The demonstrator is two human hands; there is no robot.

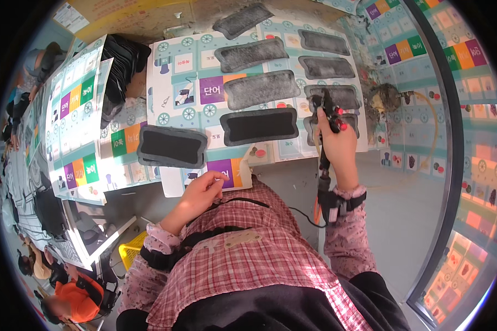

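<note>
One spray gun (329,108) clenched in right hand (339,146), grip of left hand (201,193) unclear, seven grey pads (262,90)

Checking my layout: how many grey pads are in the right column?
4: farthest pad, second pad, third pad, nearest pad; right hand and tool partly cover the last two.

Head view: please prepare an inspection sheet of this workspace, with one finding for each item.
Surface: overlapping printed sheets.
Job's things: dark panels in two rough columns; the nearest two at left have black centres and grey rims.
Clutter: stack of black pieces at left; yellow basket below.
Hands: right hand holds a dark tool with red knobs; left hand loosely curled, nothing seen in it.
Cables: black cable beside the apron; yellowish hose at right.
Surroundings: people at left.
</note>
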